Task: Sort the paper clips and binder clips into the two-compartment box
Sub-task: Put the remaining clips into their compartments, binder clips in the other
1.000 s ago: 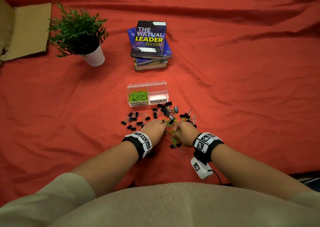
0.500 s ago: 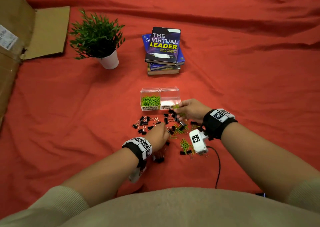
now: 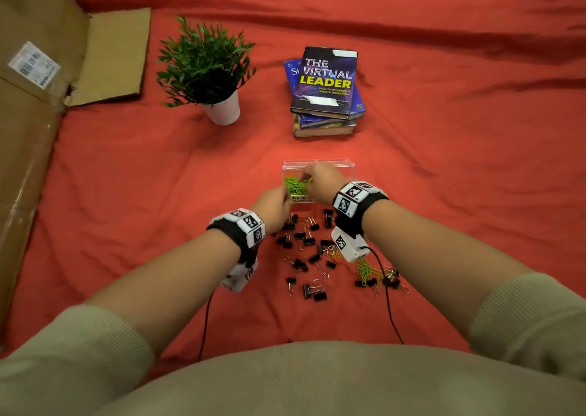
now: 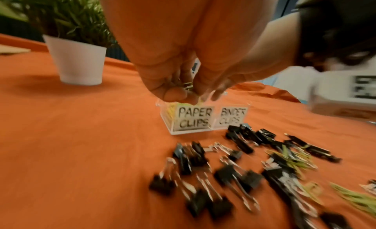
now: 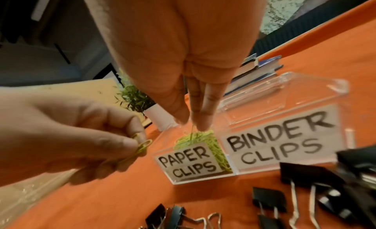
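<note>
**Both hands at the paper-clip side of the box**

My left hand (image 5: 67, 140) has its grip pinched on a yellow-green paper clip (image 5: 142, 148), thumb against forefinger, just left of the clear box (image 3: 318, 163). My right hand (image 3: 320, 179) hangs over the box's left compartment, fingers pointing down and close together; a thin green wire runs from the fingertips (image 5: 203, 124) to the clip heap, but I cannot tell whether that grip holds it.

The box is transparent, its lid open behind it. Its left compartment, labelled "PAPER CLIPS" in black marker on white, holds a heap of green paper clips (image 5: 195, 138). The right one is labelled "BINDER CLIPS".

On my side of the box, black binder clips (image 3: 304, 244) with silver wire handles lie scattered on the red cloth (image 3: 142, 178), with a small tangle of loose paper clips (image 3: 364, 268) among them.
</note>
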